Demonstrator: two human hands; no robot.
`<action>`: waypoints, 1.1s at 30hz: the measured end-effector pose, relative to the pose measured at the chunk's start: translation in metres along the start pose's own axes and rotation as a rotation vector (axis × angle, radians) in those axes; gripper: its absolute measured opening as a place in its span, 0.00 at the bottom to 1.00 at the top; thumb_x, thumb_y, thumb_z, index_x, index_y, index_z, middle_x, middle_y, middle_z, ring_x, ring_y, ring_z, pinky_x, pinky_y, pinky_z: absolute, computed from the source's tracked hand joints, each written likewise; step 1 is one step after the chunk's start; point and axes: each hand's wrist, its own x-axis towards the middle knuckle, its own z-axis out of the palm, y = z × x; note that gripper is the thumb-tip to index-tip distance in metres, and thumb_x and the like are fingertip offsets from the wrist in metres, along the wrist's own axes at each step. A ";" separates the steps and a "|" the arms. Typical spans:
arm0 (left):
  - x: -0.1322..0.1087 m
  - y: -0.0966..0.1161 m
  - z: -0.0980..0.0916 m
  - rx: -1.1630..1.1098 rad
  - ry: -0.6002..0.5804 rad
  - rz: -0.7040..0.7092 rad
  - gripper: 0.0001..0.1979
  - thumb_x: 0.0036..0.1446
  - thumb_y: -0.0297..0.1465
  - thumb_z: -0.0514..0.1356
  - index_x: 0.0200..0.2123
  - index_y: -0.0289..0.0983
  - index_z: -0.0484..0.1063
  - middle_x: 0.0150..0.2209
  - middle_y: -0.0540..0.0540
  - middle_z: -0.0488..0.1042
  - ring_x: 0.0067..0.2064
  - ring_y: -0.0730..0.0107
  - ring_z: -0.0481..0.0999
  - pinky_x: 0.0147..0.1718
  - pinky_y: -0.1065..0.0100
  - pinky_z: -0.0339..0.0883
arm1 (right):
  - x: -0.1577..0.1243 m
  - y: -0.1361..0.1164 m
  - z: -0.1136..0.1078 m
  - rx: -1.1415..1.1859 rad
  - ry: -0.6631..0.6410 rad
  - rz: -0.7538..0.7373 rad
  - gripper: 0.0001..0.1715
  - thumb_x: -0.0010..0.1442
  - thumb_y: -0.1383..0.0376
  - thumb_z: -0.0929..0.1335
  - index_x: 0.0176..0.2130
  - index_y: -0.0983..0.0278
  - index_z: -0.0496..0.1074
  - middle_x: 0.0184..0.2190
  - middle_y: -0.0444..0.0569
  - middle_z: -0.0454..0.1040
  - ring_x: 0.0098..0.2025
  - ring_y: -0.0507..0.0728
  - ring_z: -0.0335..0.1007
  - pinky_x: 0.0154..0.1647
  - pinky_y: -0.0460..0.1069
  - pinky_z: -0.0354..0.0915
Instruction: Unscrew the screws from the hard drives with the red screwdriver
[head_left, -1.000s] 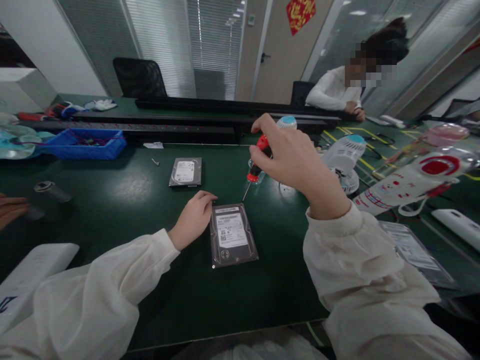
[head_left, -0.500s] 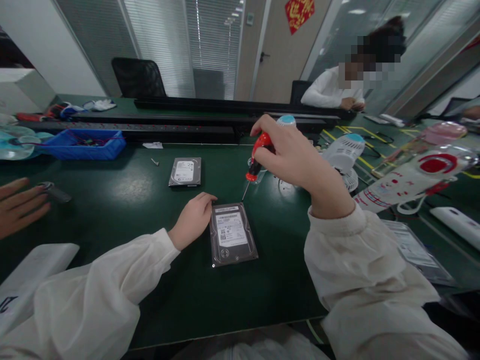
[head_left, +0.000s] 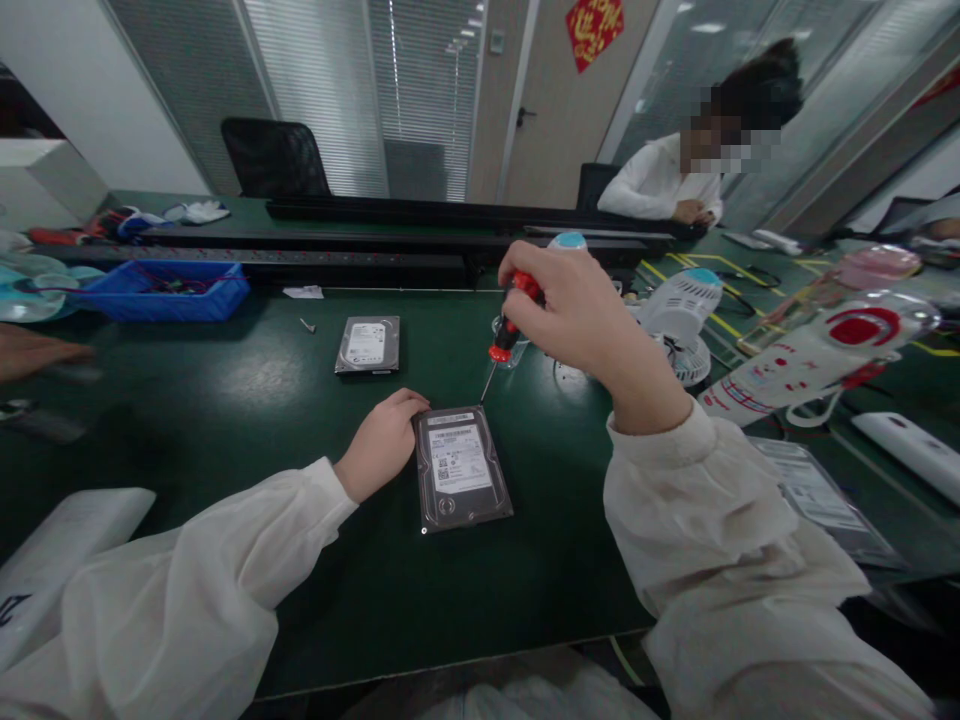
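Note:
A hard drive (head_left: 463, 465) with a white label lies flat on the green table in front of me. My left hand (head_left: 384, 437) grips its upper left corner, fingers curled against the edge. In my right hand (head_left: 566, 305) is a red and black screwdriver (head_left: 508, 333), held by the handle and tilted. Its tip meets the drive's upper right corner; any screw there is too small to make out. Another hard drive (head_left: 367, 345) rests farther back, with a small screw (head_left: 307, 326) to its left.
A blue tray (head_left: 169, 292) with wires stands back left. Another person's hand (head_left: 41, 352) reaches in at the left edge, near a dark metallic object (head_left: 37, 420). To the right are a white fan (head_left: 684, 305), a clear bottle (head_left: 817, 350) and a bagged item (head_left: 825, 495). Someone sits across the table.
My right hand has turned slightly on the screwdriver handle, its tip staying at the drive's corner. At the left, the other person's hand and the dark object have shifted. The view has moved slightly.

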 end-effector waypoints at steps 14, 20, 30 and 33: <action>-0.002 0.004 -0.001 0.050 0.000 0.001 0.17 0.69 0.23 0.52 0.44 0.33 0.82 0.48 0.39 0.79 0.47 0.60 0.82 0.50 0.61 0.79 | -0.001 -0.004 -0.002 -0.046 -0.046 -0.019 0.25 0.64 0.65 0.63 0.58 0.66 0.71 0.43 0.55 0.78 0.41 0.62 0.71 0.40 0.54 0.57; -0.003 0.006 -0.003 0.066 -0.009 -0.011 0.16 0.69 0.23 0.52 0.44 0.33 0.82 0.48 0.39 0.79 0.46 0.60 0.82 0.48 0.61 0.79 | -0.001 -0.005 -0.003 -0.183 -0.031 0.088 0.25 0.69 0.49 0.63 0.54 0.64 0.73 0.32 0.51 0.74 0.33 0.60 0.66 0.36 0.53 0.54; -0.007 0.017 -0.009 0.179 -0.067 -0.073 0.15 0.71 0.25 0.52 0.46 0.35 0.80 0.51 0.39 0.77 0.46 0.60 0.82 0.46 0.63 0.78 | -0.001 -0.006 -0.006 -0.098 -0.063 0.055 0.25 0.67 0.47 0.65 0.52 0.63 0.71 0.33 0.51 0.74 0.34 0.60 0.65 0.36 0.53 0.56; -0.007 0.018 -0.010 0.222 -0.093 -0.060 0.15 0.72 0.26 0.52 0.49 0.35 0.80 0.52 0.39 0.76 0.47 0.59 0.82 0.44 0.63 0.78 | -0.001 -0.004 -0.007 -0.115 -0.058 0.081 0.21 0.65 0.52 0.67 0.50 0.62 0.73 0.31 0.50 0.73 0.32 0.59 0.64 0.36 0.53 0.56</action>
